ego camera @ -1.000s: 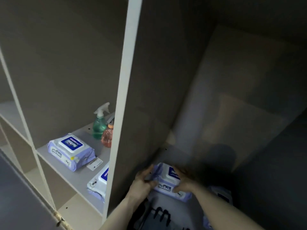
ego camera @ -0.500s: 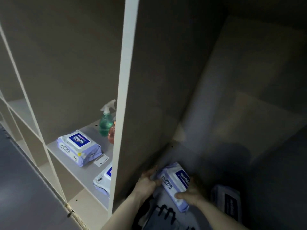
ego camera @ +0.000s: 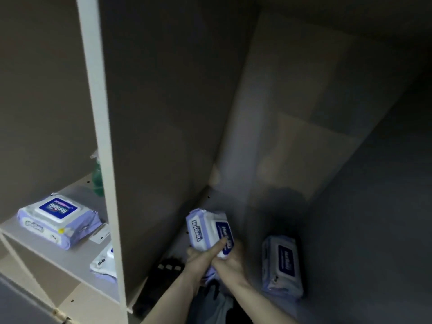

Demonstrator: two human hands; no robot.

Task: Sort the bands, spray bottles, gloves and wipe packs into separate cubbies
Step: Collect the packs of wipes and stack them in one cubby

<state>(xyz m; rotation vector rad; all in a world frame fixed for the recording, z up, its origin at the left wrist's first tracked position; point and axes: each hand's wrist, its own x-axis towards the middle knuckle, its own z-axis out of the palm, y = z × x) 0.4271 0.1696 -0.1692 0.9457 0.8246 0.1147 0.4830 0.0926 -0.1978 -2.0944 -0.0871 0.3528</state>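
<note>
Both hands hold one purple-and-white wipe pack [ego camera: 205, 228] tilted up on its end inside the dark right cubby. My left hand [ego camera: 202, 254] grips its lower end with the thumb across the front; my right hand [ego camera: 230, 259] cups it from below right. A second wipe pack [ego camera: 281, 265] lies on the cubby floor to the right. Dark gloves [ego camera: 168, 267] lie by the left wall, below my left wrist. In the left cubby a wipe pack [ego camera: 58, 218] lies flat, another pack [ego camera: 105, 263] sits at the front edge, and a green spray bottle [ego camera: 97, 178] stands behind the divider.
A white vertical divider [ego camera: 100, 136] splits the two cubbies. A small white tag [ego camera: 100, 233] lies on the left shelf [ego camera: 46, 251]. A dark cloth-like item [ego camera: 215, 302] sits under my forearms. The back of the right cubby is dim.
The held pack has been lifted and turned up on end, with both hands drawn together under it. The view has shifted right, hiding most of the spray bottles behind the divider.
</note>
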